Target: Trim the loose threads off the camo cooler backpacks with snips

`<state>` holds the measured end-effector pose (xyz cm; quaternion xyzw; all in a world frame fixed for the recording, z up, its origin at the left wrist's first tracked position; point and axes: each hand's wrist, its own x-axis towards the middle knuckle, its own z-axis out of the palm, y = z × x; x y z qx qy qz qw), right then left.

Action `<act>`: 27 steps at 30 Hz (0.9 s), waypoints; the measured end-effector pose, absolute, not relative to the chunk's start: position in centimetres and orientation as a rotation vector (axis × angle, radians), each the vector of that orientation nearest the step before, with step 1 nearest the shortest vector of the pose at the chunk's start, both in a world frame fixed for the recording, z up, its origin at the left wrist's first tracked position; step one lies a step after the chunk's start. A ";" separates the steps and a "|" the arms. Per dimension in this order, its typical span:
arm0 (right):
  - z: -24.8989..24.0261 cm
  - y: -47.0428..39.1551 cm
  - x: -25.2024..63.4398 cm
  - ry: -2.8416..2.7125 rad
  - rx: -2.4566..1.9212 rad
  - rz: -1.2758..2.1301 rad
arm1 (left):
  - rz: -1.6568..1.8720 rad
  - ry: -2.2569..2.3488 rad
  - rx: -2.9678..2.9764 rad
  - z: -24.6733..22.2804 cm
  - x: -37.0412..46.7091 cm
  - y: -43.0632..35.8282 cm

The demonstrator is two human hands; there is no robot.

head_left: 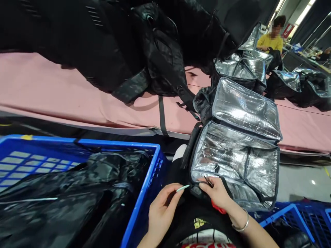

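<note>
Blue crate: near left, holding black bags.
Black pile: bags heaped on the far left of the pink table.
Left hand: thumb and fingers pinching a pale green strip, just left of the silver-lined bag.
Silver-lined bag: at centre right, open before the person, lid tipped back toward the table.
Right hand: curled around a dark pointed tool at the bag's near edge.
Far right: more silver-lined bags; a person in yellow beyond.
</note>
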<state>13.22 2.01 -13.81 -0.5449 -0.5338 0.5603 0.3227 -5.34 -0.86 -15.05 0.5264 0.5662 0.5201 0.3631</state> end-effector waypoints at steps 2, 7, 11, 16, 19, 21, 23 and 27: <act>-13.0 2.2 13.3 -1.260 -1.354 1.548 | 1.473 1.363 1.587 -13.3 -4.5 -0.1; -11.5 2.6 13.0 -1.076 -1.254 1.635 | 1.686 1.168 2.022 -10.7 -3.2 1.6; -11.4 2.5 13.0 -1.013 -1.232 1.654 | 1.693 1.129 2.205 -11.2 -3.6 2.2; -11.9 2.4 13.0 -0.978 -1.234 1.638 | 1.640 1.132 2.286 -11.7 -4.7 2.1; -11.8 2.4 13.0 -0.971 -1.225 1.636 | 1.656 1.137 2.256 -11.2 -4.7 2.1; -11.8 2.4 13.0 -0.988 -1.219 1.637 | 1.698 1.133 2.225 -10.9 -4.5 2.3; -11.7 2.3 13.1 -0.998 -1.221 1.635 | 1.709 1.106 2.228 -10.8 -4.3 2.5; -11.7 2.3 13.2 -0.958 -1.242 1.633 | 1.657 1.110 2.165 -10.9 -4.7 2.7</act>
